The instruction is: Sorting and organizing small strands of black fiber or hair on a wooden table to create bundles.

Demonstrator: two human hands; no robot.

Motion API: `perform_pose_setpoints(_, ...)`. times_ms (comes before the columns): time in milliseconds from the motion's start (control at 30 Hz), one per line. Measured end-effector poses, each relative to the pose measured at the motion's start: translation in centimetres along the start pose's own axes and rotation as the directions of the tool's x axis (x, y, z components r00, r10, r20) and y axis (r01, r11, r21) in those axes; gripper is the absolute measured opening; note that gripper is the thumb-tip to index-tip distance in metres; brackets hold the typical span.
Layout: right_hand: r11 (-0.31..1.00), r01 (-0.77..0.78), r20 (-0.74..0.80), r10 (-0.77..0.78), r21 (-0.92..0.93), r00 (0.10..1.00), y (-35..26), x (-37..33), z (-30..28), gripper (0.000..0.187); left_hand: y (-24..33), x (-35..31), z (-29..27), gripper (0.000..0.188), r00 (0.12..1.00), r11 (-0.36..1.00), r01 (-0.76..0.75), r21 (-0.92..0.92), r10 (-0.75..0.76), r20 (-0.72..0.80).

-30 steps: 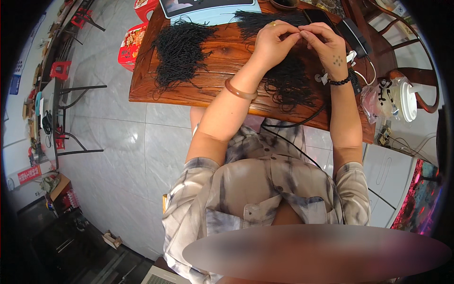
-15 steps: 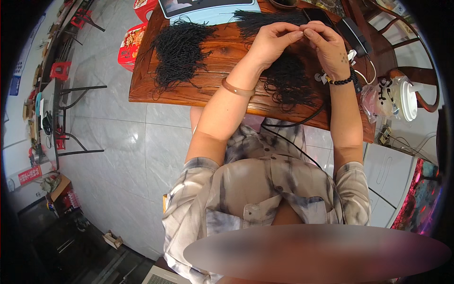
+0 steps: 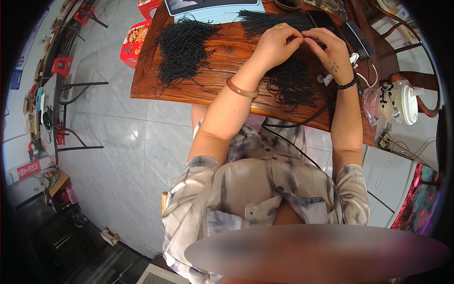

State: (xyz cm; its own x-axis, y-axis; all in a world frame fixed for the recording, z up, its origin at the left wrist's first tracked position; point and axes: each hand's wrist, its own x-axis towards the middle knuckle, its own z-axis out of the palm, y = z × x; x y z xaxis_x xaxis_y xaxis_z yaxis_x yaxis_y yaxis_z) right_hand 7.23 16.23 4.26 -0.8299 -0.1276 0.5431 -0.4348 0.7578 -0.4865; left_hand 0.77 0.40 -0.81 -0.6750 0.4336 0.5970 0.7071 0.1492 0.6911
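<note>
Above the far part of the wooden table [image 3: 227, 59], my left hand [image 3: 279, 45] and my right hand [image 3: 329, 49] meet with thumbs and fingertips pinched together. Whatever sits between the fingertips is too small to make out. A brown bangle circles my left wrist, and black beads circle my right. Under and beside the hands lie heaps of thin black cords: a tangled pile [image 3: 184, 52] at the left, a straighter bundle [image 3: 265, 22] behind my left hand, and a loose pile [image 3: 293, 87] nearer me, partly covered by my left hand.
A light blue tablet-like device [image 3: 222, 16] stands at the back edge. A dark phone [image 3: 322, 20] and a black box [image 3: 358, 41] with a white cable lie at the right. A lidded cup [image 3: 407, 103] in a plastic bag is beyond; red boxes [image 3: 135, 45] sit left of the table.
Both hands stay pinched together; my left hand has turned a little, and a ring now shows. The fingertips have shifted slightly. The whole view has also moved slightly.
</note>
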Motion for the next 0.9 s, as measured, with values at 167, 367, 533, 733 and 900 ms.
perform_pose_setpoints(167, 0.992, 0.041, 0.032, -0.038, -0.119, 0.999, 0.3, -0.2, -0.2, 0.015, 0.0, 0.0, -0.1, 0.012, 0.999, 0.998, -0.049, 0.031, 0.049, 0.008)
perform_pose_setpoints(367, 0.977, 0.041, 0.078, -0.025, -0.208, 0.997, 0.3, -0.5, -0.2, 0.012, 0.3, 0.0, -0.4, 0.013, 0.994, 0.993, -0.072, 0.089, 0.064, 0.085)
perform_pose_setpoints(533, 0.977, 0.022, 0.102, 0.000, -0.213, 0.995, 0.4, -0.4, -0.2, 0.012, 0.4, 0.0, -0.6, 0.014, 0.993, 0.992, -0.061, 0.113, 0.050, 0.103)
perform_pose_setpoints(733, 0.998, -0.043, 0.109, 0.038, 0.044, 0.993, 1.4, -0.1, -0.3, 0.012, 0.1, 0.1, -1.0, 0.012, 0.996, 0.993, -0.080, 0.083, 0.077, 0.039)
perform_pose_setpoints(900, 0.514, -0.559, 0.408, 0.384, 0.651, 0.828, 1.9, -0.1, -1.0, 0.013, 0.4, 0.7, -0.9, 0.012, 0.997, 0.997, -0.062, -0.035, 0.061, -0.045)
